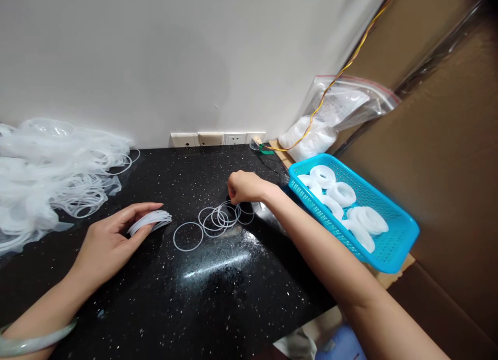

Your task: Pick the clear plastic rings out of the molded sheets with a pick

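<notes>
While a stack of translucent rings (150, 221) is gripped edge-on between the fingers and thumb of the left hand (105, 240), the curled fingers of the right hand (245, 188) are lowered onto overlapping loose rings (220, 217); whether one is pinched cannot be told. Both lots are placed over a speckled black countertop (249, 303). Also listed: one tangled heap of rings (39, 178), beside the left hand; one blue plastic basket (392, 259), holding coiled ring bundles (368, 220), to the right; one pale green bangle (35, 342), worn on the left wrist.
</notes>
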Available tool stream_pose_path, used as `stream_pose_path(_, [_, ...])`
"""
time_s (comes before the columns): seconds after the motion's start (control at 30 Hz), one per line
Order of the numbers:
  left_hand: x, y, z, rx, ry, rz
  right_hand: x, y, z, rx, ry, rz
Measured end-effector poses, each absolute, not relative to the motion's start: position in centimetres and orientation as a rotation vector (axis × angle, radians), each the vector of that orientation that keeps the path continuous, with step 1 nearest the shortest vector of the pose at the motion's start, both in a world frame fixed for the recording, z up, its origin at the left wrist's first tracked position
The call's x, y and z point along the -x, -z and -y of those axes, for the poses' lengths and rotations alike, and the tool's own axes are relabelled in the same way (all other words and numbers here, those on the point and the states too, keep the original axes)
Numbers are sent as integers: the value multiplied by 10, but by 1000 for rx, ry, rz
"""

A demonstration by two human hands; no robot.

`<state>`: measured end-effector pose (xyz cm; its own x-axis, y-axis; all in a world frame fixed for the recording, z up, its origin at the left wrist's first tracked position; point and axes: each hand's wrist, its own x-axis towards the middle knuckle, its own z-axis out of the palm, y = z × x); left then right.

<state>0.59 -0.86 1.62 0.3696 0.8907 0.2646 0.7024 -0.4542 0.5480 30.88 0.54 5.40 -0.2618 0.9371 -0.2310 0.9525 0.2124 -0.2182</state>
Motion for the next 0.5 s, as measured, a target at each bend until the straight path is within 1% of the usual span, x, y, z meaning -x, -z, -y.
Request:
stream_pose_path(0.1, [-4, -16, 9, -2313, -808, -1405, -311, -53, -9, -1926, 549, -2449])
stream_pose_path(0.37, [-4, -15, 7, -2276, -819, -1421, -325, -49, -21, -1990, 1019, -2722])
stream_pose_path(0.5, [-2, -15, 7, -2211, -878, -1522, -320, -49, -30, -2140, 1172, -2837])
